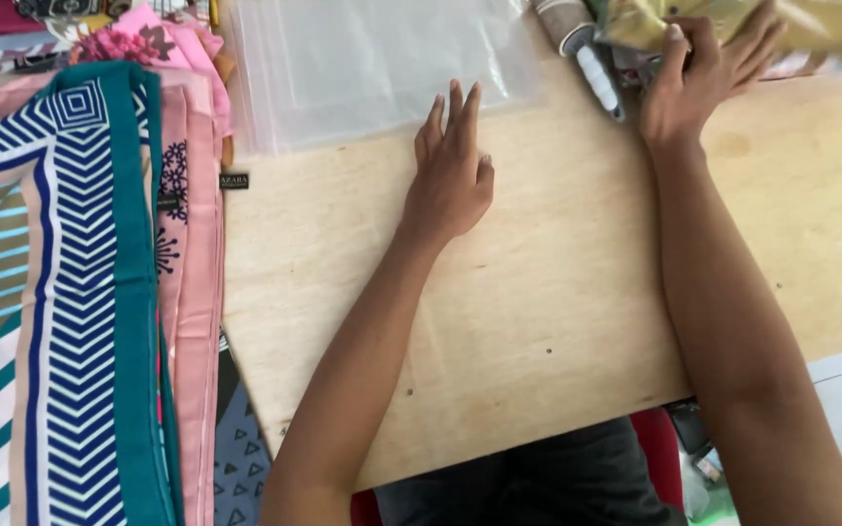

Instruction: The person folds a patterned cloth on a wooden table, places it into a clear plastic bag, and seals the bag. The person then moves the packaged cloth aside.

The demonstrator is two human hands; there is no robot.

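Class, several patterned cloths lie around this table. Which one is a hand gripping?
The olive-yellow cloth at the far right: the right hand grips it. The teal striped cloth and pink cloth lie untouched at left.

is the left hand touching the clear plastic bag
Touching: in the head view the left hand lies flat on the table, its fingertips overlapping the near edge of the plastic bag.

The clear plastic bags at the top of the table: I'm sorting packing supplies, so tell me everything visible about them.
The clear plastic bags lie flat in a thin stack on the wooden table, glossy and see-through, apparently empty. Their top runs out of view. The left hand rests palm-down with its fingertips on their near edge. Pink patterned cloth borders them on one side.
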